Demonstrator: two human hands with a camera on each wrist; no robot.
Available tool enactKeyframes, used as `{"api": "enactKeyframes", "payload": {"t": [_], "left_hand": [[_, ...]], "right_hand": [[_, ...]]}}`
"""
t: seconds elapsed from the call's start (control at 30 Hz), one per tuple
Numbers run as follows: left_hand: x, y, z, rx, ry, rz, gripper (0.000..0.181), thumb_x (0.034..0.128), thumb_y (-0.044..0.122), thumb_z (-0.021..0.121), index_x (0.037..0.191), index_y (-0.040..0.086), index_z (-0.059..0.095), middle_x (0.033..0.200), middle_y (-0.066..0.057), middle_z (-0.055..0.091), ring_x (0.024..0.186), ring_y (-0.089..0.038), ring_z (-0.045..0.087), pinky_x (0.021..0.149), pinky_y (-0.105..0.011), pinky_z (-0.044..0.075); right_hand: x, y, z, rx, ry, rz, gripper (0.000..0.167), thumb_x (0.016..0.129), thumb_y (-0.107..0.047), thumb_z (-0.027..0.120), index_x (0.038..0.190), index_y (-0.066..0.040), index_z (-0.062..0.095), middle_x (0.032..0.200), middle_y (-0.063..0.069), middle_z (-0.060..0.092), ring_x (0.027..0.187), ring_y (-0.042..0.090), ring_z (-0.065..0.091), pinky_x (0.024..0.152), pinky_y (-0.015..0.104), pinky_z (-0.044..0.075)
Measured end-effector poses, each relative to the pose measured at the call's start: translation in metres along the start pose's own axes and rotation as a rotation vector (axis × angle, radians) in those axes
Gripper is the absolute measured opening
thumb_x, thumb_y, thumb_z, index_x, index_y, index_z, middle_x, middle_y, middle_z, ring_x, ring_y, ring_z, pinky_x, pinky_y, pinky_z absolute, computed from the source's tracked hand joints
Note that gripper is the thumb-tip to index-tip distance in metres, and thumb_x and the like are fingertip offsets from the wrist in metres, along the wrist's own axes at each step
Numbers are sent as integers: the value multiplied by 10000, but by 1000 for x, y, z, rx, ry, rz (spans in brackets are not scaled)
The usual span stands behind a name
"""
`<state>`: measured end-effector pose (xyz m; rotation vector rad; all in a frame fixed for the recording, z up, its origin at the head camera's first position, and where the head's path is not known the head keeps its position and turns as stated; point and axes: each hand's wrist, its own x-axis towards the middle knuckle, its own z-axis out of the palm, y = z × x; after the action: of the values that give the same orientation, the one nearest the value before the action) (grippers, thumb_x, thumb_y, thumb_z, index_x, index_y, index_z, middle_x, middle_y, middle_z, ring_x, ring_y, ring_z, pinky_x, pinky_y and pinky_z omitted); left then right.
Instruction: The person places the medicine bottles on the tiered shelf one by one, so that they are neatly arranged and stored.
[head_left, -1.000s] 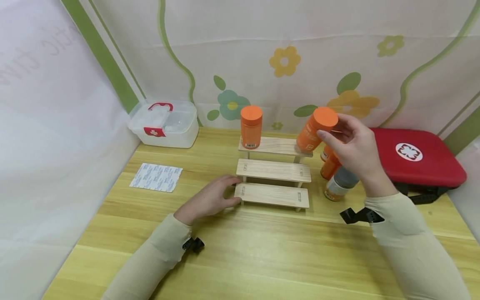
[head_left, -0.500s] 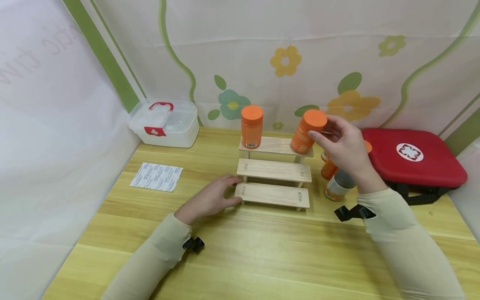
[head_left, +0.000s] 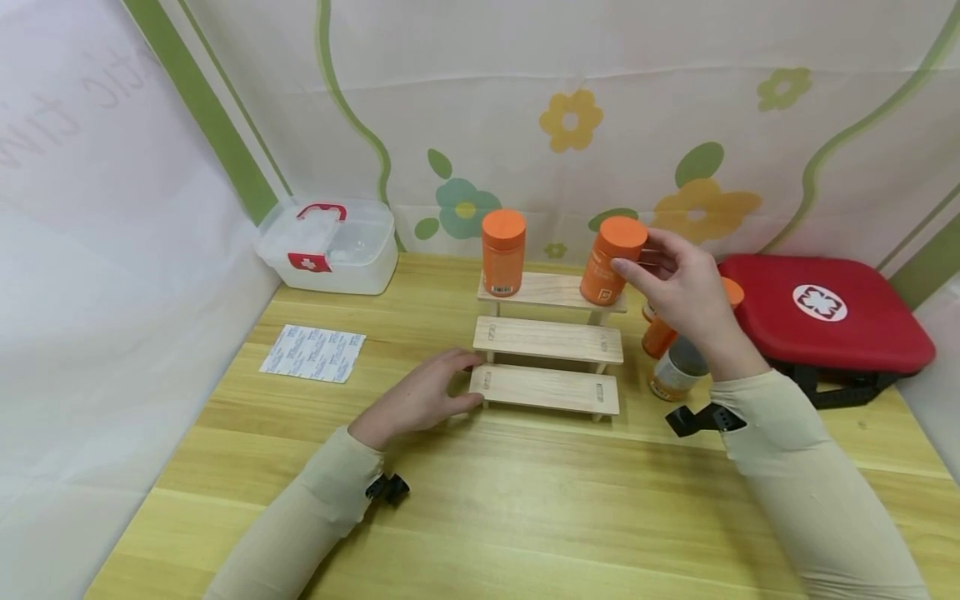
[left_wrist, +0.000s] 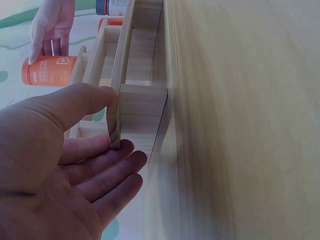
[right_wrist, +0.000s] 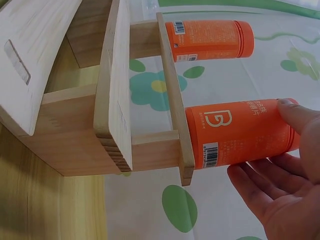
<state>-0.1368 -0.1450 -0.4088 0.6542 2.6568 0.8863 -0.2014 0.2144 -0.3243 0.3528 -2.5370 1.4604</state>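
Observation:
My right hand holds an orange pill bottle between thumb and fingers. The bottle stands on the right end of the top step of a three-step wooden rack. In the right wrist view, the base of this bottle meets the step. A second orange bottle stands upright on the top step's left end. My left hand pinches the left end of the lowest step; the left wrist view shows the thumb on one face and fingers at the other.
Right of the rack stand more orange bottles and a grey-capped bottle, partly behind my right hand. A red first-aid case lies farther right. A clear plastic box and a white printed packet are on the left.
My right hand has moved left and the held bottle has gone from tilted to nearly upright on the top step. My left hand stays in place at the rack.

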Motion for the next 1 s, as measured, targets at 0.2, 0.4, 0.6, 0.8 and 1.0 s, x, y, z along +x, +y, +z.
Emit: {"api": "enactKeyframes", "payload": {"t": [0.2,0.4,0.6,0.8,1.0], "left_hand": [[0,0,0,-6,1,-5,614,1019,306,772,1540,55,569,1585,-136,578,1472,-337,558,1257,-516,453],[0,-1,0,-4,1,-7,601,1021,312,769,1532,63,576,1583,-133,580,1469,-333,561,1252,-515,458],[0,-3,1,-10,8,-2,584,1024,310,764,1521,61,584,1568,-128,592,1455,-329,572,1242,-520,468],[0,-3,1,-27,7,3,581,1024,307,764,1516,55,585,1561,-120,600,1451,-324,577,1242,-516,469],[0,-2,1,-35,7,8,580,1023,299,766,1516,51,585,1560,-121,602,1452,-327,577,1241,-520,469]], "right_hand": [[-2,0,-3,-6,-41,46,629,1012,-286,785,1552,-53,563,1457,223,658,1079,-116,634,929,23,521],[-8,-1,-7,10,-38,62,628,1018,-281,776,1571,-85,551,1495,172,649,1174,-38,658,961,33,521],[-19,0,-14,-32,-25,62,630,1024,-313,766,1588,-139,545,1515,158,646,1221,-4,664,949,17,510],[-32,0,-19,-27,44,-18,529,1016,-231,780,1513,-128,630,1434,92,708,1174,-60,674,959,35,524],[-44,0,-27,-14,90,-56,498,997,-155,794,1474,-103,660,1365,-18,746,1184,-26,694,968,43,528]]}}
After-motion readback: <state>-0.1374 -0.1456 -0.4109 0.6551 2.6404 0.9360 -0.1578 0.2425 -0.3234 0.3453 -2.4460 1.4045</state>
